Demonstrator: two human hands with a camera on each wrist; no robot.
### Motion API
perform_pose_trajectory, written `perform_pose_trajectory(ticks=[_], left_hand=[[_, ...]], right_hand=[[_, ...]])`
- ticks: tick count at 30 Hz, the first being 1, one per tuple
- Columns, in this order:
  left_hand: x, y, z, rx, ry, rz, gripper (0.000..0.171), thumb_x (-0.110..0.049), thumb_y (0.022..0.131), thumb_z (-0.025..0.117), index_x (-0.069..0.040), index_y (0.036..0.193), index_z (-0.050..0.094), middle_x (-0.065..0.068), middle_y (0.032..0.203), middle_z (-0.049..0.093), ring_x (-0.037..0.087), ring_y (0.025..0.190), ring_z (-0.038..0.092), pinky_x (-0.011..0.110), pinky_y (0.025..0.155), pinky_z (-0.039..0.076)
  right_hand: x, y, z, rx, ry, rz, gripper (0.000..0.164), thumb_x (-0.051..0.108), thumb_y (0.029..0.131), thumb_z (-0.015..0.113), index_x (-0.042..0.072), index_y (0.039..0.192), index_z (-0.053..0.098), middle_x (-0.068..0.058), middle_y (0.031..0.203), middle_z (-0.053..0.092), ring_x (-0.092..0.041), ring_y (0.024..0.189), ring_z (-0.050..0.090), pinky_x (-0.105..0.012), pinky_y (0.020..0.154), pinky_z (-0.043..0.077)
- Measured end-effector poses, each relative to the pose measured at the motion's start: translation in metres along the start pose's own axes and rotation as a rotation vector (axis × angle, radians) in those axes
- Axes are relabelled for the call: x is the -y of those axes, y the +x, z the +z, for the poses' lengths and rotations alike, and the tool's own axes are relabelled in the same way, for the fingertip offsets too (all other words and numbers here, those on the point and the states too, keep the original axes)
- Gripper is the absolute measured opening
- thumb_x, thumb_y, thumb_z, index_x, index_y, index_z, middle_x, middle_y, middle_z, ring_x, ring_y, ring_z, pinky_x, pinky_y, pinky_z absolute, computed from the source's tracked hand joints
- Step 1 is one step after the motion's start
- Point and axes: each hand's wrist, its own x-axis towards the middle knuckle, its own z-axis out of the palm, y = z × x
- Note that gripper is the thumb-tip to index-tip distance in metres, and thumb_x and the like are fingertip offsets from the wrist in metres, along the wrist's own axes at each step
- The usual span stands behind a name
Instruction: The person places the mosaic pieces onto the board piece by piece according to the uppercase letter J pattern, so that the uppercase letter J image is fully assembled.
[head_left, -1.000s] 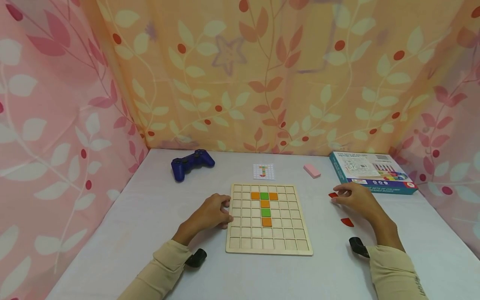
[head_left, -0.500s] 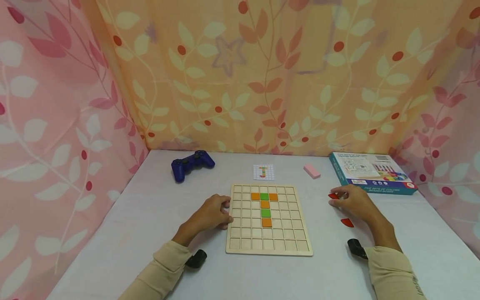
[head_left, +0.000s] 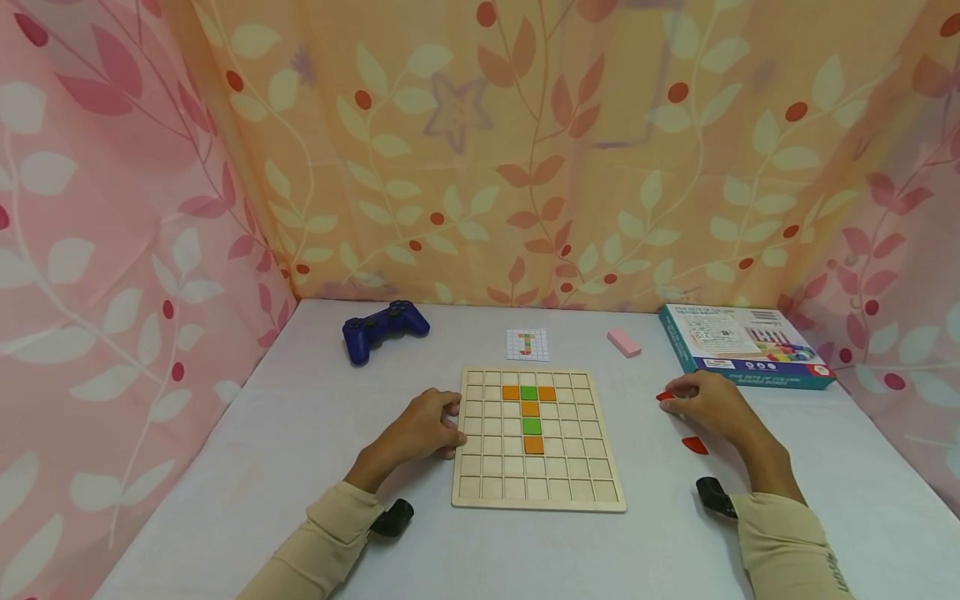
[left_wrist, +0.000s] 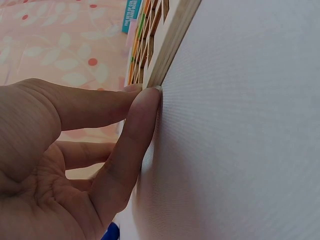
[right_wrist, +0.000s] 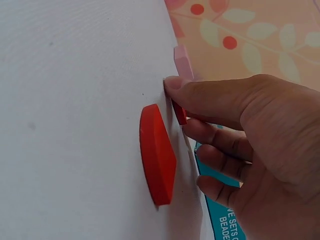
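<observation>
A square wooden grid board (head_left: pixel 491 467) lies on the table, with orange tiles (head_left: pixel 530 408) and green tiles (head_left: pixel 532 426) set in its cells in a T-like pattern. At its left edge, my left hand (head_left: pixel 427 423) holds the rim with thumb and fingertips; the left wrist view shows this hand (left_wrist: pixel 75 145) against the board's side (left_wrist: pixel 172 45). Off to the right, my right hand (head_left: pixel 708 404) pinches a small red piece (head_left: pixel 664 397), mostly covered by the thumb (right_wrist: pixel 200 97) in the right wrist view. Closer to me lies a second red piece (head_left: pixel 694 445), shaped like a quarter circle.
Behind the board lies a small pattern card (head_left: pixel 527 344). A pink eraser-like block (head_left: pixel 624 342) sits to its right, beside a teal-edged box (head_left: pixel 750 346). A blue game controller (head_left: pixel 386 330) rests at the back left. Patterned cloth (head_left: pixel 480 167) hangs behind the table.
My right hand has shifted slightly toward me at the farther red piece, which now shows less beyond the fingers. The left hand and the board stay in place.
</observation>
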Motion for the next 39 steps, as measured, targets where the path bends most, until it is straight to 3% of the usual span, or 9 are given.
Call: perform_pose_trajectory(ticks=[6, 13, 23, 39], left_hand=[[0.0, 0.0, 0.0, 0.009, -0.007, 0.005, 0.068, 0.007, 0.087, 0.082, 0.01, 0.148, 0.052, 0.013, 0.114, 0.053, 0.015, 0.073, 0.066, 0.028, 0.062, 0.064], [0.0, 0.0, 0.0, 0.006, -0.006, 0.006, 0.068, 0.007, 0.087, 0.082, 0.01, 0.148, 0.052, 0.014, 0.114, 0.053, 0.015, 0.073, 0.066, 0.027, 0.062, 0.063], [0.0, 0.0, 0.0, 0.007, -0.008, 0.01, 0.064, 0.008, 0.087, 0.081, 0.011, 0.145, 0.053, 0.014, 0.113, 0.052, 0.015, 0.071, 0.066, 0.028, 0.062, 0.064], [0.001, 0.0, -0.001, 0.011, -0.005, 0.005, 0.066, 0.008, 0.087, 0.082, 0.01, 0.147, 0.052, 0.013, 0.114, 0.052, 0.015, 0.074, 0.065, 0.027, 0.062, 0.064]], right_hand=[[0.002, -0.001, 0.001, -0.006, 0.004, -0.015, 0.05, 0.034, 0.096, 0.08, 0.0, 0.131, 0.071, -0.019, 0.116, 0.07, -0.037, 0.11, 0.061, -0.047, 0.089, 0.061], [0.017, 0.001, 0.006, -0.011, 0.011, -0.117, 0.046, 0.036, 0.093, 0.082, 0.006, 0.128, 0.076, -0.012, 0.11, 0.072, -0.03, 0.103, 0.061, -0.03, 0.076, 0.054], [0.055, 0.002, 0.024, 0.067, 0.051, -0.3, 0.031, 0.026, 0.092, 0.082, 0.011, 0.12, 0.081, -0.001, 0.103, 0.074, -0.022, 0.096, 0.058, -0.029, 0.075, 0.049], [0.107, -0.005, 0.057, 0.194, 0.059, -0.436, 0.022, 0.031, 0.09, 0.086, 0.022, 0.111, 0.085, 0.008, 0.099, 0.071, -0.021, 0.099, 0.056, -0.033, 0.081, 0.051]])
